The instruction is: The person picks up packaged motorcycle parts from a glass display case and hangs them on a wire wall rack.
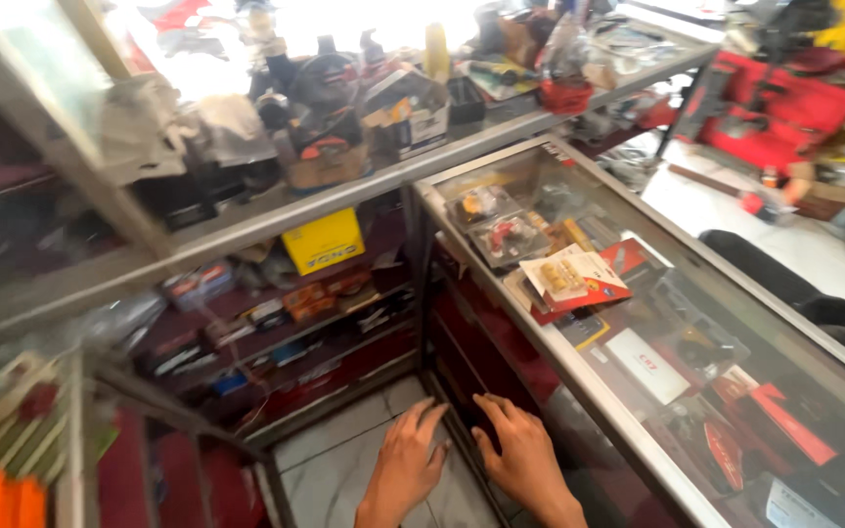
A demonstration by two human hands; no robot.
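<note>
Both my hands, left (405, 467) and right (520, 458), press spread and empty against the near sliding glass door (501, 391) of the right display cabinet (579, 372); glass looks slippery, fragile, best pushed near its frame.

A square yellow box (324, 241) sits on the shelf under the back counter, small orange packets (305, 299) lie on the shelf below it, and inside the glass case lie clear blister packs (501, 233), a cream-and-red card pack (572, 277) and a flat white box (647, 365).
</note>
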